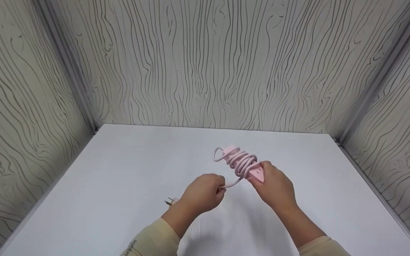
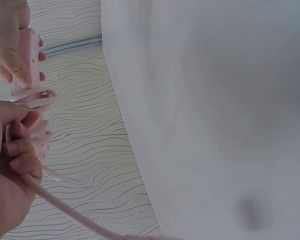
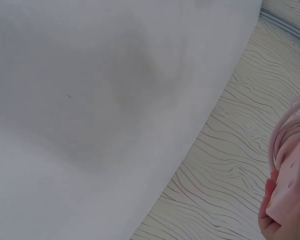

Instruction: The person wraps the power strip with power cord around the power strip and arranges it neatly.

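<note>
My right hand (image 1: 278, 186) grips the near end of a pink power strip (image 1: 256, 173), whose slots show beside the thumb. Several turns of pale pink cord (image 1: 244, 164) wrap around the strip's middle, and a loose loop stands out at its far end. My left hand (image 1: 205, 192), lower and to the left, has its fingers curled round the cord's free length. Past the left wrist pokes a plug (image 1: 171, 202) with metal prongs, partly hidden by the forearm. In the left wrist view the cord (image 2: 72, 214) runs out below the left hand.
A white table (image 1: 126, 167) lies beneath both hands. Panels with a wood-grain line pattern (image 1: 198, 64) rise behind it and on both sides, joined by grey corner posts (image 1: 66, 67).
</note>
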Demonstrator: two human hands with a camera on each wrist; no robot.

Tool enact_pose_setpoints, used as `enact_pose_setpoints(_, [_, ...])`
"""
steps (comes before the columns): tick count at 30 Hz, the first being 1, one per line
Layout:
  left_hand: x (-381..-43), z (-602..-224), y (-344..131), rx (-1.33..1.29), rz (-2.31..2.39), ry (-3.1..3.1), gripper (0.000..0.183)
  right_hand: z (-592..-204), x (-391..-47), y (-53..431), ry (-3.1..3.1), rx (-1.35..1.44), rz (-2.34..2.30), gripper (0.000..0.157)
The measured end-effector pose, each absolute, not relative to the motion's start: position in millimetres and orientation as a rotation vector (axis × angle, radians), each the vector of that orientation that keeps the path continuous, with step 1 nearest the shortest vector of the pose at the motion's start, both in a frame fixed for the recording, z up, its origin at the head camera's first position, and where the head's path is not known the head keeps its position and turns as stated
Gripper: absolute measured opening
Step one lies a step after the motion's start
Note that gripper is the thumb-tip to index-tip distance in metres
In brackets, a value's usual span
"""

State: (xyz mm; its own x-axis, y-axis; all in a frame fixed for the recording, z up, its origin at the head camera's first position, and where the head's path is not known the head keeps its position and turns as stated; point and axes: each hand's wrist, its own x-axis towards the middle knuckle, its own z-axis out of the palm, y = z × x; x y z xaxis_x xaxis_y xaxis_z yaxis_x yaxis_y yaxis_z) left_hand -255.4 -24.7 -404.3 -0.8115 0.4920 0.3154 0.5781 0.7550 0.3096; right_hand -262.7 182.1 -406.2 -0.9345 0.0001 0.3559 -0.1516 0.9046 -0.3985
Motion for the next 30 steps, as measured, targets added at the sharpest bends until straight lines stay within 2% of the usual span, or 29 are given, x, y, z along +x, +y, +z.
enact_pose_setpoints(6, [-253, -394, -23, -0.854, -0.429, -2.616, 0.007, -405, -261, 184, -2.845, 0.160, 0.591, 0.045])
enact_pose_setpoints(13, [-255, -384, -22, -1.045, -0.242, -2.508, 0.006, -397, -260, 188, -2.993, 0.282, 0.567, 0.045])
enact_pose_setpoints(21, [-262, -377, -24, -1.263, -0.412, -2.499, 0.011, -390, -260, 195, -3.034, 0.630, 0.607, 0.030])
enact_pose_setpoints(30, [-269, -377, -22, -1.533, -0.733, -2.453, 0.024, -390, -256, 193, -2.982, 1.035, 0.566, 0.037])
